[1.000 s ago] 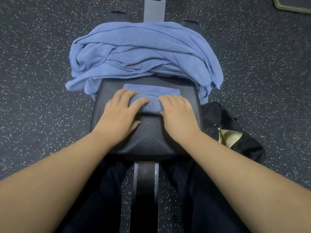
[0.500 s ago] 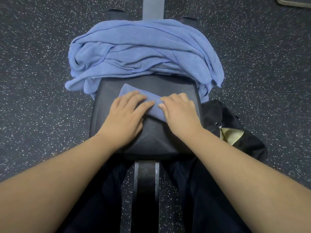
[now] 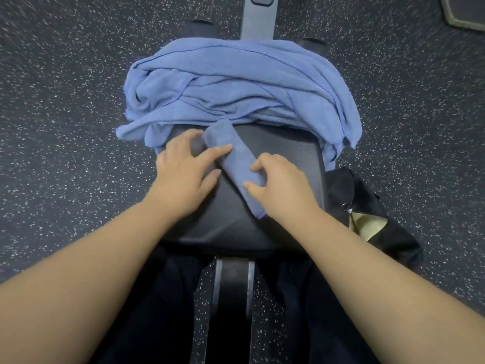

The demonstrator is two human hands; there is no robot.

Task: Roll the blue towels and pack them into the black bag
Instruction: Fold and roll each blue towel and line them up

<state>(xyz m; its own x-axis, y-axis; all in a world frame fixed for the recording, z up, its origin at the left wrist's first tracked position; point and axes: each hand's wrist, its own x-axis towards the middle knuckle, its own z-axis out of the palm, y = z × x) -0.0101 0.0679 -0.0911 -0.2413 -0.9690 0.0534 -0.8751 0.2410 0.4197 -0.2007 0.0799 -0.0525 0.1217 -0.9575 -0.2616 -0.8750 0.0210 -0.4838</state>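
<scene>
1. The speckled dark floor [image 3: 65, 114] spreads out on the far left.
2. The left hand [image 3: 183, 169] lies on the black padded seat [image 3: 288, 153], its fingers spread and nearly straight. Its index finger rests on the upper left part of the rolled blue towel [image 3: 233, 164]; the hand presses rather than grips, and it is slightly blurred.
3. The rolled blue towel runs slantwise across the seat between the two hands, its far end up and to the left, just beside the heap of loose blue towels [image 3: 236, 85], its near end down and to the right.
4. The right hand [image 3: 283, 187] has its fingers curled over the lower right part of the roll, holding it against the seat.
5. The loose towels are piled on the seat's far edge and hang over both sides.
6. The black bag [image 3: 388, 227] sits on the floor just to the right of the seat, its mouth open on a pale lining.
</scene>
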